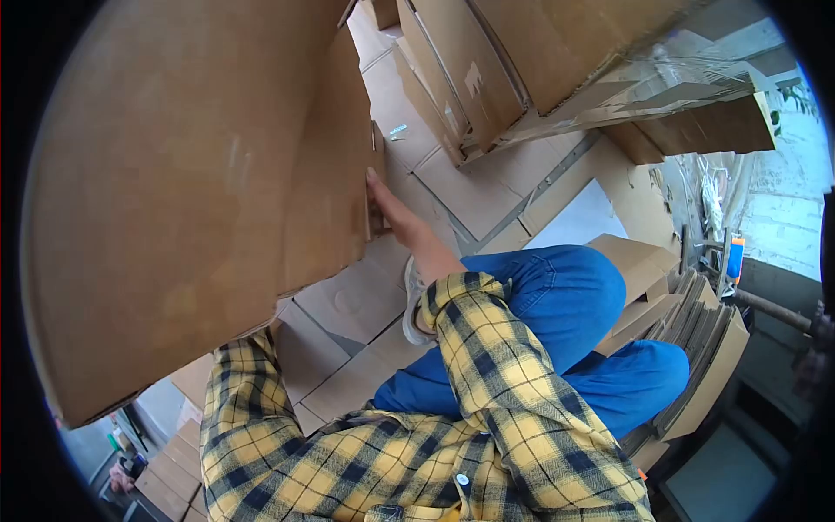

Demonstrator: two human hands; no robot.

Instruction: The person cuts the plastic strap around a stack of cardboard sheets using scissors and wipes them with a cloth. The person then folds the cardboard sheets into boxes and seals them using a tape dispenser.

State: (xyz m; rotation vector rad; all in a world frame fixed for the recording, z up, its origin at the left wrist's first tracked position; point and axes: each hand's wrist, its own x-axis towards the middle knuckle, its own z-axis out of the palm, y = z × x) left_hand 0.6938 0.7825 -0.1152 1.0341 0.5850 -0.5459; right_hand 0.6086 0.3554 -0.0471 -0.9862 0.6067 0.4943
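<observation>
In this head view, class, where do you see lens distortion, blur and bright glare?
Head view: fisheye lens with black corners and bowed edges; the cardboard box, close to the lens, looks soft and huge; the right hand on its edge is sharper; daylight washes out the wall at far right.

Flattened cardboard sheets (pixel 487 187) are spread across the floor; stacked cartons (pixel 557 52) are seen at one o'clock.

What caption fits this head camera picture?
A right hand grips a big cardboard box above flattened cardboard sheets.
</observation>
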